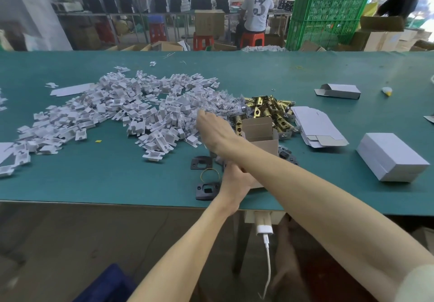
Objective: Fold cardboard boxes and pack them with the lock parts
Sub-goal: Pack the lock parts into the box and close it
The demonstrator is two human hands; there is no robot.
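The left hand is gripping the open cardboard box on the worktop. The right hand is reaching into the small clear packets, its grip hidden. One closed box is lying finished, while brass latches and flat blanks are waiting.
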